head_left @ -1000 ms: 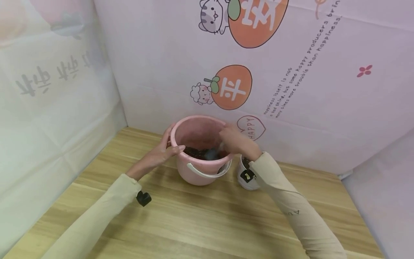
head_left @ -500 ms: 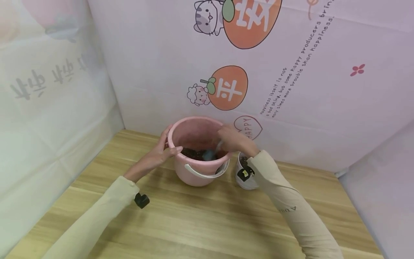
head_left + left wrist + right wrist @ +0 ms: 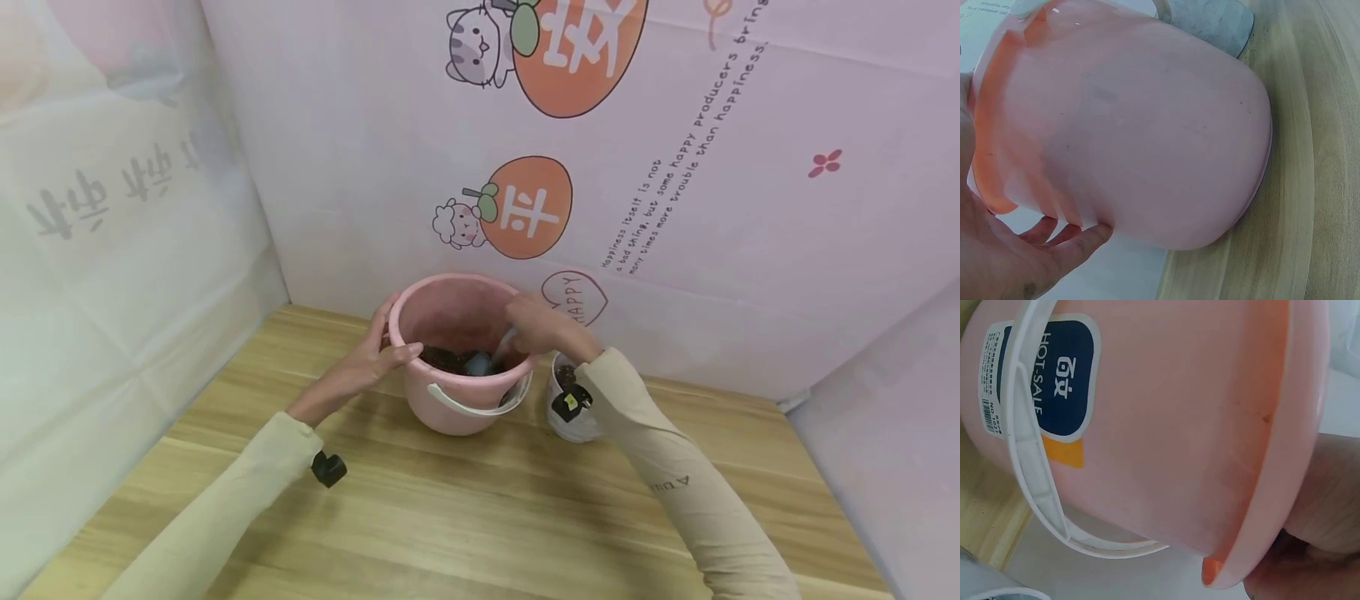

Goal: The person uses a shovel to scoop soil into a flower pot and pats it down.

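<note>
A pink bucket [image 3: 450, 408] with dark soil [image 3: 441, 358] inside stands on the table, close to the back wall. My left hand [image 3: 367, 358] grips its left rim, thumb over the edge; in the left wrist view the fingers [image 3: 1082, 244] lie against the outer wall. Inside the right part of the bucket, my right hand [image 3: 542, 323] holds a small trowel by its pale handle. The trowel's blue-grey blade [image 3: 477, 363] touches the soil. In the right wrist view the bucket's rim [image 3: 1300, 425] partly covers the right hand [image 3: 1325, 531], and the trowel is hidden.
Right of the bucket, partly under the right forearm, stands a whitish pot [image 3: 573, 427] with dark soil. The bucket's white handle [image 3: 468, 408] hangs down in front. Printed cloth walls [image 3: 360, 167] close in the wooden table [image 3: 450, 517] behind and at both sides.
The trowel blade has shifted slightly left and down in the soil, and its blur has lessened. The left hand keeps its hold on the rim. The head view has shifted slightly.
</note>
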Tool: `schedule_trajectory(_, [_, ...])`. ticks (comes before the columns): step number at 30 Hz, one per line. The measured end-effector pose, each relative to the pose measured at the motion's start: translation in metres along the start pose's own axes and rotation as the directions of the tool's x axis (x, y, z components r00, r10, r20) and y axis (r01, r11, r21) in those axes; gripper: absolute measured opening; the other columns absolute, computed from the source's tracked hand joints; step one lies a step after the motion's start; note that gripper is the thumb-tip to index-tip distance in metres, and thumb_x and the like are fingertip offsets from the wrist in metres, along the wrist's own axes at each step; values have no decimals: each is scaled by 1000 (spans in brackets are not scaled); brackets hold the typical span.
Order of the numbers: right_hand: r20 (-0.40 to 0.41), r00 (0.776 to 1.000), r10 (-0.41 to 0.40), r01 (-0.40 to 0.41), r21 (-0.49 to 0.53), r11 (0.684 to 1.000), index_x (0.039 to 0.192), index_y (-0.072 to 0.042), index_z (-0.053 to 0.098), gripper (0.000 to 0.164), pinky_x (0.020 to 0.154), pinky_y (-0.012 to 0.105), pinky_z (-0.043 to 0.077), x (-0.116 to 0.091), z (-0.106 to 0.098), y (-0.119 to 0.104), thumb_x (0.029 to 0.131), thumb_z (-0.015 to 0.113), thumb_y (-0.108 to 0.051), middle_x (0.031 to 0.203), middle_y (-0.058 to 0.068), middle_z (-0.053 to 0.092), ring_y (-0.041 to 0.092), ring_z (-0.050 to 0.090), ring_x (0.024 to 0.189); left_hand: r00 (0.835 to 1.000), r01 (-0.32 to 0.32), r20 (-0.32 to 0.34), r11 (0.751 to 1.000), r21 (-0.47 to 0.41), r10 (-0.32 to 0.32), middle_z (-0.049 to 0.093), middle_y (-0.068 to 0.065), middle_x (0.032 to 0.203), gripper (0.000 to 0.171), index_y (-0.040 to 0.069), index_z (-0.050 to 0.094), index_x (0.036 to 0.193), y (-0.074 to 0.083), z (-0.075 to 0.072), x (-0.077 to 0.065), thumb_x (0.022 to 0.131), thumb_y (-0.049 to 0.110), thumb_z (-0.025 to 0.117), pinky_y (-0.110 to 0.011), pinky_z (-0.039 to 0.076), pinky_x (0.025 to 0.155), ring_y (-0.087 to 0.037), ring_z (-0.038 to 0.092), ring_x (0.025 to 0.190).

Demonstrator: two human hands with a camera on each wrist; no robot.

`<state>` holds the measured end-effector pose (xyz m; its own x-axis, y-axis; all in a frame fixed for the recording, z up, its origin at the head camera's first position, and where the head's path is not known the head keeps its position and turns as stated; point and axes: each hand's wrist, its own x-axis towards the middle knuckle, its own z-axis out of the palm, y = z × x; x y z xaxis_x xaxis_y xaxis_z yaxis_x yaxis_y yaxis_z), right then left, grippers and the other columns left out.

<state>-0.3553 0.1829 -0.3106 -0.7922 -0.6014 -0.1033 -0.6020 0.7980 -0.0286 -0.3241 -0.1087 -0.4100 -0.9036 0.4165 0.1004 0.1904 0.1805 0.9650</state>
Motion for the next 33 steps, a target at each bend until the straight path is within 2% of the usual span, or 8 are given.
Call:
schedule_trajectory(6, [25, 999, -47, 44, 98, 994, 99, -7, 80, 13, 85, 40, 57, 1, -2, 2, 87, 81, -7, 95, 7, 75, 22, 65, 87, 1000, -6, -2, 1000, -5, 6, 2, -12, 175, 103, 37, -5, 168, -2, -1, 0, 94, 45, 66, -61, 28, 123, -39, 19, 158])
schedule_trajectory(11, [10, 994, -113, 111, 114, 987, 97, -11, 83, 12, 86, 41, 57, 1, -3, 4, 87, 80, -5, 96, 6, 77, 21, 66, 87, 1000, -12, -7, 1000, -5, 12, 2, -11, 175, 103, 36, -5, 168, 0, -1, 0, 94, 46, 66, -61, 28, 123, -38, 19, 158])
schedule_trajectory(16, [10, 989, -148, 145, 152, 978, 97, -14, 83, 14, 86, 38, 57, 3, -1, 8, 88, 79, -3, 96, 5, 77, 18, 65, 87, 1000, -10, -6, 1000, -16, 9, 2, -12, 175, 104, 36, -5, 168, -2, -2, 0, 93, 45, 67, -60, 29, 123, -38, 19, 158])
schedule_trajectory(23, [34, 973, -227, 211, 257, 943, 98, -10, 85, 11, 71, 31, 52, 3, 0, 14, 91, 78, -4, 87, 5, 79, 13, 57, 73, 1000, -3, -3, 1000, -16, 3, 4, -12, 174, 103, 39, -5, 167, -5, -1, 1, 93, 46, 67, -60, 30, 122, -37, 20, 158])
schedule_trajectory(25, [36, 973, -229, 211, 270, 940, 99, -11, 85, 13, 74, 32, 53, 4, -1, 15, 92, 77, -4, 90, 6, 80, 14, 59, 76, 1000, 1, -6, 1000, -12, -1, 5, -12, 174, 104, 40, -5, 167, -5, -1, 1, 93, 47, 67, -60, 31, 122, -37, 21, 158])
schedule_trajectory(30, [46, 980, -195, 176, 268, 947, 102, -13, 84, 17, 94, 43, 55, 3, -2, 17, 92, 75, -2, 106, 7, 78, 22, 66, 99, 1000, 10, -9, 1000, -3, -10, 6, -13, 174, 105, 40, -5, 167, -5, -1, 1, 92, 49, 67, -60, 31, 122, -37, 21, 158])
schedule_trajectory(33, [53, 981, -186, 165, 271, 948, 103, -12, 83, 17, 99, 47, 54, 2, -2, 18, 92, 75, -3, 110, 9, 77, 26, 67, 106, 1000, 15, -11, 1000, 2, -15, 6, -13, 174, 105, 40, -5, 167, -4, -1, 1, 92, 50, 67, -60, 31, 122, -37, 21, 158])
